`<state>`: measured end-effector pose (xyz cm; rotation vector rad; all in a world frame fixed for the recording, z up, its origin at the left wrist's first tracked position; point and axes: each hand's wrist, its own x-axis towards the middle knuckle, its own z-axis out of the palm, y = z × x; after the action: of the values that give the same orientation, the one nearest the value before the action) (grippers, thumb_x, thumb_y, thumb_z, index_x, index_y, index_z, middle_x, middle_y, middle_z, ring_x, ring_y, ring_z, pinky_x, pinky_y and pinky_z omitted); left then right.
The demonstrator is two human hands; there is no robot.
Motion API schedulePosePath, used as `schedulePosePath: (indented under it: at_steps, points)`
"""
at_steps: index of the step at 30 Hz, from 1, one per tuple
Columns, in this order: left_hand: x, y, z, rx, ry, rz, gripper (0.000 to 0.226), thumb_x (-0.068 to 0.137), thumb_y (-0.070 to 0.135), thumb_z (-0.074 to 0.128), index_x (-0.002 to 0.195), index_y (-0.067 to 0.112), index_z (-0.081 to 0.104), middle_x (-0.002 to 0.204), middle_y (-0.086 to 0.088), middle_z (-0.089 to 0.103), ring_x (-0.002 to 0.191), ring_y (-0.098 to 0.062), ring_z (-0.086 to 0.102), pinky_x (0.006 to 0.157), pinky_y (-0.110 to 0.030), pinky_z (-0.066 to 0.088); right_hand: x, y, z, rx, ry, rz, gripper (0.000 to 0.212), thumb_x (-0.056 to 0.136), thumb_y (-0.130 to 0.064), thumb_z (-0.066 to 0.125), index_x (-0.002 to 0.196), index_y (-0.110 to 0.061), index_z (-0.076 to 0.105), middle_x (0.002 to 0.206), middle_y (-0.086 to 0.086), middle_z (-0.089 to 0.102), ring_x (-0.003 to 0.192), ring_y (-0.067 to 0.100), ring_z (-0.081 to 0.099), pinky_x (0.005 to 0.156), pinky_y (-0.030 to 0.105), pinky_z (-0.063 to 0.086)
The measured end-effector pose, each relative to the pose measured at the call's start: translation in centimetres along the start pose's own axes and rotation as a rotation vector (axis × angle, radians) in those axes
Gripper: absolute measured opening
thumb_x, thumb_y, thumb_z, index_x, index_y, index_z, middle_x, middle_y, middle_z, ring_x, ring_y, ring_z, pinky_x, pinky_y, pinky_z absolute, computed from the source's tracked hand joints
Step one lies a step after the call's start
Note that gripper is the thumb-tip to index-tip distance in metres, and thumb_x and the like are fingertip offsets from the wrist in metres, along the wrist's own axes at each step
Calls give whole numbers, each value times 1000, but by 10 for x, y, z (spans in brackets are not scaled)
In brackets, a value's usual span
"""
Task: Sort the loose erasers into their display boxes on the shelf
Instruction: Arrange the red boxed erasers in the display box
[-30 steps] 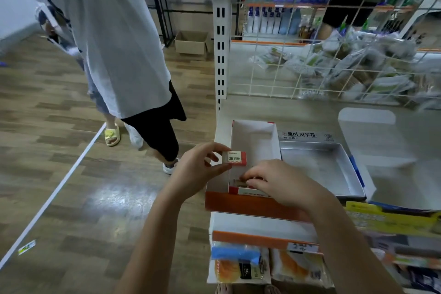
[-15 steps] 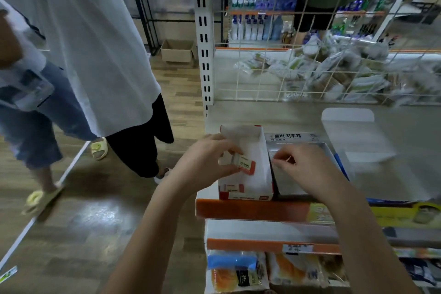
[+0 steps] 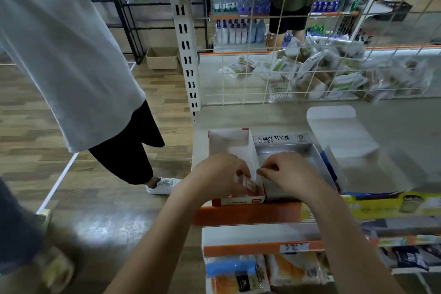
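A narrow white and red display box (image 3: pixel 230 144) stands at the shelf's front left. My left hand (image 3: pixel 218 175) reaches into its near end and holds a small red and white eraser (image 3: pixel 250 185) low inside it. My right hand (image 3: pixel 290 174) pinches the top of the box's right wall, fingers curled. Right beside it lies a wider silver box (image 3: pixel 307 150) with a Korean label at its far rim; its inside looks bare where it shows.
A person in a grey shirt (image 3: pixel 62 55) stands close on the left in the aisle. A white wire grid (image 3: pixel 310 31) closes the shelf's back. A white box flap (image 3: pixel 334 126) lies to the right. The orange shelf edge (image 3: pixel 245 216) runs below the boxes.
My left hand has brought the eraser from above the box down into its near end. My right hand left the box's inside and now pinches its right wall.
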<state>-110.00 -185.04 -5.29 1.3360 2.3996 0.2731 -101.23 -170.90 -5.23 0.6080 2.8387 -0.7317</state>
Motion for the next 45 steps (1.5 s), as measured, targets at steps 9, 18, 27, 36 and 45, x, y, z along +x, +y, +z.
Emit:
schedulePosePath:
  at_steps: [9,18,27,36,45]
  points:
    - [1,-3,-4,10,-121,24,32,89,32,58,118,19,62,111,2,64,94,-13,56,79,-24,47,-2,1,1,60,19,2,23,89,-36,58,95,-18,69,91,-2,69,81,11,62,80,35,51]
    - [12,-8,-8,-47,-257,56,28,92,33,56,117,21,63,107,6,66,81,-4,54,73,-18,46,0,5,5,97,25,-11,22,90,-35,58,93,-16,69,78,-5,62,69,5,53,55,17,34]
    - [20,-7,-14,-33,-379,93,32,93,30,55,121,17,62,111,1,66,89,-9,58,79,-22,46,-1,6,2,106,-7,-4,21,90,-36,56,90,-18,67,78,-6,61,66,3,51,54,17,32]
    - [24,-12,-27,-110,-382,90,29,89,27,60,116,15,61,97,7,61,79,1,53,68,-11,39,-1,4,2,109,-31,-7,19,91,-36,55,83,-20,63,70,-10,56,63,3,51,53,18,31]
    - [23,-9,-24,-156,-371,36,30,88,25,63,115,14,62,110,1,67,91,-10,60,83,-25,49,-1,5,2,135,-26,7,25,91,-36,56,93,-14,69,87,3,68,76,14,60,63,21,42]
